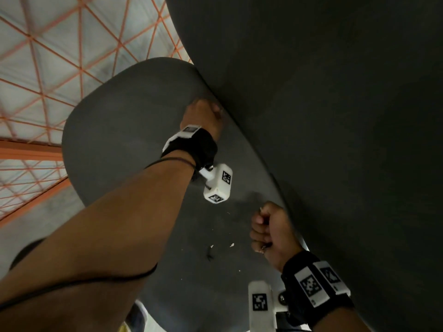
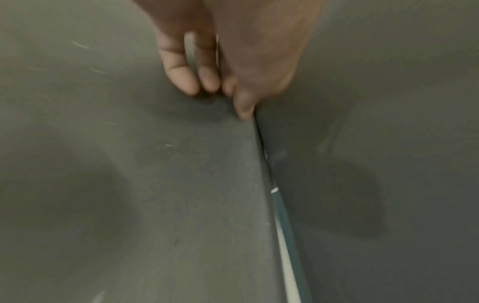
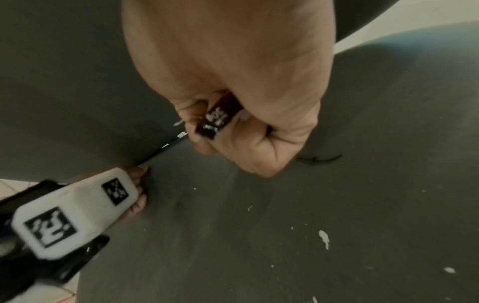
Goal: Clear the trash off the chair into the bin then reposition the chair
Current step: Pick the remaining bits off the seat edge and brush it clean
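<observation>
The dark grey chair fills the head view, with its seat [image 1: 124, 140] on the left and its backrest [image 1: 335, 116] on the right. My left hand [image 1: 203, 111] reaches to the crease between them, and its straight fingertips [image 2: 191, 86] touch the seat beside the gap. My right hand [image 1: 268, 231] is a fist at the crease, nearer to me. It grips a small brown wrapper [image 3: 217, 119] with white print. White crumbs [image 1: 232, 245] and a thin black tie [image 1: 210, 255] lie on the seat. The bin is not in view.
Pale flooring with an orange triangle grid [image 1: 48, 68] and an orange band [image 1: 28, 152] lies beyond the seat's left edge. More white flecks [image 3: 324, 237] dot the seat. A dark rounded object [image 1: 26, 250] sits low on the left.
</observation>
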`<move>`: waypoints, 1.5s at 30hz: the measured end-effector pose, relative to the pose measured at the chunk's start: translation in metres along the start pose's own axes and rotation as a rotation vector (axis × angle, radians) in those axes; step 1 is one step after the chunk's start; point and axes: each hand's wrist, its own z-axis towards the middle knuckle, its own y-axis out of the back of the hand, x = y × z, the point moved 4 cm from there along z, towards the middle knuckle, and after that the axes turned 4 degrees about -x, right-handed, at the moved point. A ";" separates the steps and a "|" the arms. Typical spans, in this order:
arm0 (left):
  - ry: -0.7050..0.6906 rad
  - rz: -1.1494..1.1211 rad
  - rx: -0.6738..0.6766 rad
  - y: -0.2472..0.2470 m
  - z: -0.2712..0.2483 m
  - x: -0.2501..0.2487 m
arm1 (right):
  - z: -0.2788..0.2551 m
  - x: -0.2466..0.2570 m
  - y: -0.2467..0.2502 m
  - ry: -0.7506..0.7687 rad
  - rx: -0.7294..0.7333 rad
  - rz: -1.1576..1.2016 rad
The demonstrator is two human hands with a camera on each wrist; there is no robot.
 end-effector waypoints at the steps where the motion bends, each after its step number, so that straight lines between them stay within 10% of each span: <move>1: -0.015 0.006 0.033 0.001 -0.009 0.006 | -0.002 0.003 -0.001 0.010 0.007 -0.001; 8: -0.221 -0.411 0.344 0.007 -0.161 0.023 | -0.007 0.006 -0.027 -0.008 0.095 -0.081; 19: -0.250 -0.035 0.380 -0.029 -0.290 0.058 | -0.033 -0.084 0.002 -0.115 -0.038 -0.119; 23: -0.209 -0.328 0.630 -0.033 -0.309 0.067 | -0.035 -0.103 0.029 -0.087 -0.111 -0.034; 30: 0.145 -0.039 0.165 -0.035 -0.264 0.121 | -0.034 -0.114 0.056 -0.102 -0.164 0.002; 40: 0.149 0.238 0.233 -0.067 -0.262 0.120 | -0.030 -0.122 0.063 -0.135 -0.137 -0.082; 45: 0.201 -0.187 0.376 -0.064 -0.273 0.099 | -0.025 -0.113 0.044 -0.078 -0.104 -0.169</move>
